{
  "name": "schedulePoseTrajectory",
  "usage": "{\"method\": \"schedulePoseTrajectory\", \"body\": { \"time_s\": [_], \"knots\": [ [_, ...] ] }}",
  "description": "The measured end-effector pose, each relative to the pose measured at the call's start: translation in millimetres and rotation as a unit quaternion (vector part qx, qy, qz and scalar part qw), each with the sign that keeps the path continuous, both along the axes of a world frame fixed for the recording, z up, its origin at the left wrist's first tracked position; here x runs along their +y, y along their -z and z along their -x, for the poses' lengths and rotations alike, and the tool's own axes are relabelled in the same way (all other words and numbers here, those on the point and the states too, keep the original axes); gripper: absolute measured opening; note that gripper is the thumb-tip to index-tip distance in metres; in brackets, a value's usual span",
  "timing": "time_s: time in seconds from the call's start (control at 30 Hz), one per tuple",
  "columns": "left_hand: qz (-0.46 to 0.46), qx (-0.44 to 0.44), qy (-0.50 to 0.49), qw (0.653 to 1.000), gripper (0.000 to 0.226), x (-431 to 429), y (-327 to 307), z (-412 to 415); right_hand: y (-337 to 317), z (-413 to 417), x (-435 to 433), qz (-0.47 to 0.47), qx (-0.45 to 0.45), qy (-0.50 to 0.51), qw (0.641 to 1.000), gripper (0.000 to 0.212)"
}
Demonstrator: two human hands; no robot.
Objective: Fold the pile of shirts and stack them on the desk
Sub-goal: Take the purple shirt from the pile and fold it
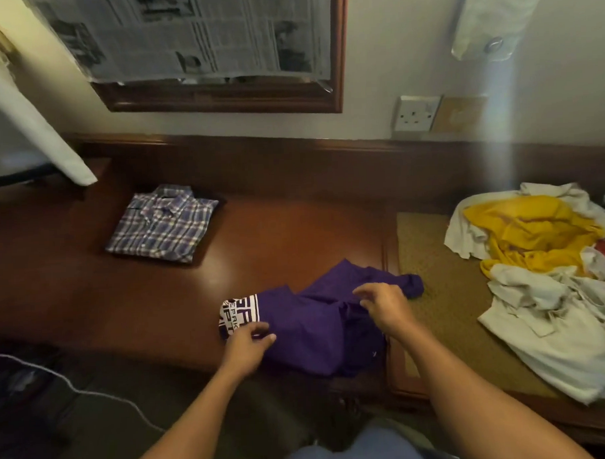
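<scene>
Head view: plaid shirt (162, 227) is found folded at the desk's (277, 237) far left. Purple shirt (315, 328) is part-folded at the near edge, right hand (382, 307) spread above it, left hand's (245, 348) grip indeterminable. Pile (536, 272) at the right end is not yet folded.

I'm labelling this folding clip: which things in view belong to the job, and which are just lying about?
Job: purple shirt, folded plaid shirt, unfolded shirt pile, desk, left hand, right hand.
Lying about: newspaper, wooden frame, wall socket, white cable.
</scene>
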State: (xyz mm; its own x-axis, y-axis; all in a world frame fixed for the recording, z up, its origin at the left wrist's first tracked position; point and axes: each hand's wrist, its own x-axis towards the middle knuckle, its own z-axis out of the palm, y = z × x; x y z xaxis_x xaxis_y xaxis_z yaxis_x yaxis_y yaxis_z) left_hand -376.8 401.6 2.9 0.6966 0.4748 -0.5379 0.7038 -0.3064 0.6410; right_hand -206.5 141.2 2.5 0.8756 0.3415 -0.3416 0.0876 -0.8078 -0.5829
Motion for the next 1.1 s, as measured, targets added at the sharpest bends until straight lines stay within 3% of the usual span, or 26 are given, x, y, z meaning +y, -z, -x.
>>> {"method": "schedulePoseTrajectory", "body": {
  "time_s": [0.1,0.23,0.3,0.37,0.43,0.5,0.6,0.73,0.87,1.0,1.1],
  "knots": [
    [-0.005,0.028,0.022,0.999,0.057,-21,13,-15,13,-17,2,0.026,0.012,-0.010,1.000,0.038],
    [-0.141,0.106,0.105,0.979,0.092,-42,27,-39,29,-28,-1,0.166,0.032,-0.129,0.977,0.062],
    [-0.226,0.137,0.159,0.951,0.077,-51,29,-46,34,-26,-2,0.207,0.026,-0.159,0.965,0.055],
    [-0.292,0.115,0.199,0.929,0.047,-53,32,-50,38,-23,-3,0.214,0.004,-0.144,0.966,0.029],
    [-0.269,0.045,0.177,0.946,0.025,-40,35,-53,39,-22,-6,0.208,-0.001,-0.109,0.972,0.011],
    [-0.172,-0.028,0.107,0.979,0.015,-16,32,-56,36,-24,-9,0.176,0.001,-0.054,0.983,0.010],
    [-0.073,-0.076,-0.001,0.994,0.017,40,18,-56,26,-34,-14,0.081,0.007,0.081,0.993,0.013],
    [-0.027,-0.084,-0.095,0.992,0.022,122,-3,-39,13,-39,-9,0.043,-0.009,0.153,0.987,0.025],
    [-0.089,-0.083,-0.113,0.986,0.025,181,-19,-23,6,-30,12,0.021,-0.060,0.231,0.971,0.008],
    [-0.170,-0.023,-0.129,0.977,0.031,216,-15,-4,4,-10,49,0.022,-0.097,0.254,0.962,0.021],
    [-0.214,-0.016,-0.043,0.976,0.047,216,-4,5,1,12,85,0.053,-0.093,0.193,0.975,0.030]
  ]
}}
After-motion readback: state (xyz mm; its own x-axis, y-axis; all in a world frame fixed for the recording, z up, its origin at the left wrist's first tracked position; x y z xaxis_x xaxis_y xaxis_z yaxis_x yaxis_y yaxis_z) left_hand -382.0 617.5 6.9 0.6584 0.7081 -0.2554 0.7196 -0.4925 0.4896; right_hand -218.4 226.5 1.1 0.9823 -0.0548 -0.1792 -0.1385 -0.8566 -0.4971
